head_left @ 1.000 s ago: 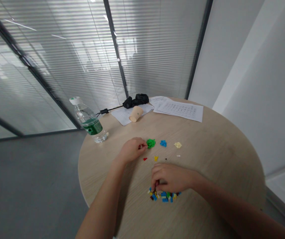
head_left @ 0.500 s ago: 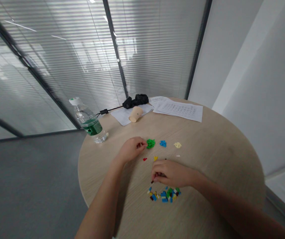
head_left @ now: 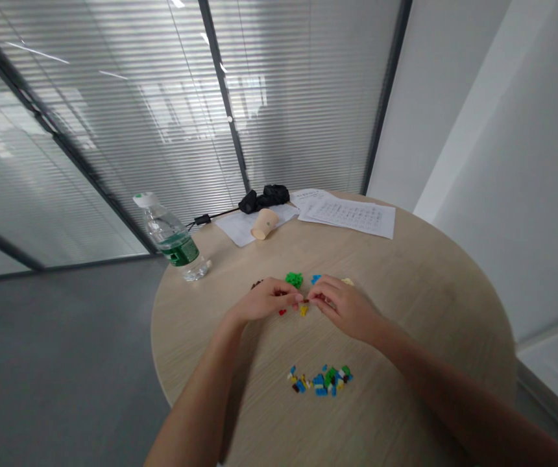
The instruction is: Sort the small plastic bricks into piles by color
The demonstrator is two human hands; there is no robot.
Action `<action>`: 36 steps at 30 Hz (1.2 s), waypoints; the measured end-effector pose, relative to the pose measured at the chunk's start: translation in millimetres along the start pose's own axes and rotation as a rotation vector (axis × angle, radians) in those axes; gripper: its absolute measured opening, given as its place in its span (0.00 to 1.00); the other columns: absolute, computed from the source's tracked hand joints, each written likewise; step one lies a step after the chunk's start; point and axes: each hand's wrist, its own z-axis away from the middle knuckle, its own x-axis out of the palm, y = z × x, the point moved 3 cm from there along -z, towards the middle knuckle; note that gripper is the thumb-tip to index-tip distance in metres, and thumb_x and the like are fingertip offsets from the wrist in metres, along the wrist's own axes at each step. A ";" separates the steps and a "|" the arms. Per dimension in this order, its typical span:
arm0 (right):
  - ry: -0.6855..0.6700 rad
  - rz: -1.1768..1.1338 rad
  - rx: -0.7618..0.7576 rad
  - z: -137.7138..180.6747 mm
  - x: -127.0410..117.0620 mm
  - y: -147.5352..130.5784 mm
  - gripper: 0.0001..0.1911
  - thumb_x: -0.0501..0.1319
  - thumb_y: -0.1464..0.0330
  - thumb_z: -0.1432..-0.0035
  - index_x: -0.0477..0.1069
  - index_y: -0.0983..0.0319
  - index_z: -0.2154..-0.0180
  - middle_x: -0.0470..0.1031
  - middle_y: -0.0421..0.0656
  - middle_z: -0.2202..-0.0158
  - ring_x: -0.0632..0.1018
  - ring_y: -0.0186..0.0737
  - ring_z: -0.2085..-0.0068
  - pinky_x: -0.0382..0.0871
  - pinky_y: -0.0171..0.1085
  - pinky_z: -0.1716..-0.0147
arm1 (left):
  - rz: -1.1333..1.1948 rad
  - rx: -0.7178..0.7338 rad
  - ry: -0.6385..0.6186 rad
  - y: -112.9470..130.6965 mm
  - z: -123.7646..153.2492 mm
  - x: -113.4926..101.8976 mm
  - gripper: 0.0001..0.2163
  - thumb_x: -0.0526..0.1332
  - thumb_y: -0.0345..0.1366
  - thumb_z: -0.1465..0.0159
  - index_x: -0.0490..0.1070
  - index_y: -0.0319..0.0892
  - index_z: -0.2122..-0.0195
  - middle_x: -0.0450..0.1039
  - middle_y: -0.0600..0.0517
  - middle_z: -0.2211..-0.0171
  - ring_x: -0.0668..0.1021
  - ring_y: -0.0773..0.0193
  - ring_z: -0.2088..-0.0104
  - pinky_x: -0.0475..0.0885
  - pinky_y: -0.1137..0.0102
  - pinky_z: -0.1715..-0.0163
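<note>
My left hand [head_left: 273, 298] and my right hand [head_left: 344, 305] meet over the sorted toy bricks, their fingertips pinched at either end of a small brown brick [head_left: 306, 300]. Just beyond them lie a green brick pile [head_left: 294, 279] and blue bricks [head_left: 316, 279], the blue ones partly covered by my right hand. Cream bricks [head_left: 348, 281] peek out behind that hand. Dark brown bricks [head_left: 257, 284] show past my left wrist. Red bricks [head_left: 282, 312] and yellow bricks [head_left: 303, 311] sit just below the fingers. Nearer me is a mixed brick pile [head_left: 322, 381].
A round wooden table [head_left: 405, 311] carries everything. At its left edge stands a water bottle [head_left: 176, 240]. Toward the back are a paper cup [head_left: 264, 224] on its side, a black folded umbrella [head_left: 264, 198] and printed sheets [head_left: 351, 216].
My right hand has moved away from the mixed pile with a brown brick, up to my left hand. My left hand has shifted slightly right and nearer, uncovering the dark brown bricks.
</note>
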 end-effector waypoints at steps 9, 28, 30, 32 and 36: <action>0.013 0.019 0.013 -0.1 -1.0 -0.6 0.06 0.53 0.73 0.38 0.67 0.63 0.65 0.70 0.44 0.66 0.71 0.38 0.62 0.66 0.36 0.63 | 0.023 -0.020 0.025 -3.5 -4.3 5.7 0.12 0.58 0.41 0.42 0.74 0.37 0.69 0.66 0.56 0.80 0.66 0.72 0.80 0.61 0.77 0.79; 0.066 0.064 0.042 1.7 -5.8 8.9 0.07 0.53 0.73 0.41 0.70 0.62 0.66 0.73 0.45 0.67 0.73 0.38 0.64 0.69 0.38 0.63 | -0.718 -0.227 0.415 -30.2 20.4 -50.6 0.08 0.58 0.35 0.42 0.77 0.44 0.66 0.74 0.50 0.63 0.75 0.63 0.66 0.66 0.71 0.65; 0.069 0.076 0.036 1.8 -5.2 9.5 0.07 0.54 0.73 0.41 0.70 0.62 0.65 0.73 0.45 0.67 0.73 0.38 0.64 0.69 0.38 0.63 | -0.718 -0.247 0.410 -32.2 20.6 -51.3 0.08 0.58 0.35 0.42 0.77 0.44 0.66 0.74 0.50 0.62 0.75 0.63 0.66 0.67 0.71 0.65; 0.077 0.081 0.027 1.9 -4.8 9.7 0.07 0.54 0.73 0.41 0.70 0.62 0.65 0.73 0.45 0.68 0.73 0.39 0.64 0.69 0.37 0.63 | -0.719 -0.257 0.408 -34.0 20.6 -51.5 0.09 0.58 0.35 0.42 0.77 0.44 0.65 0.74 0.50 0.62 0.75 0.63 0.66 0.67 0.71 0.65; 0.080 0.082 0.019 1.8 -4.5 9.7 0.07 0.54 0.73 0.42 0.71 0.62 0.65 0.74 0.45 0.68 0.73 0.39 0.64 0.68 0.37 0.64 | -0.734 -0.264 0.403 -36.6 19.7 -50.6 0.09 0.57 0.35 0.42 0.77 0.44 0.65 0.75 0.50 0.63 0.75 0.63 0.66 0.67 0.71 0.65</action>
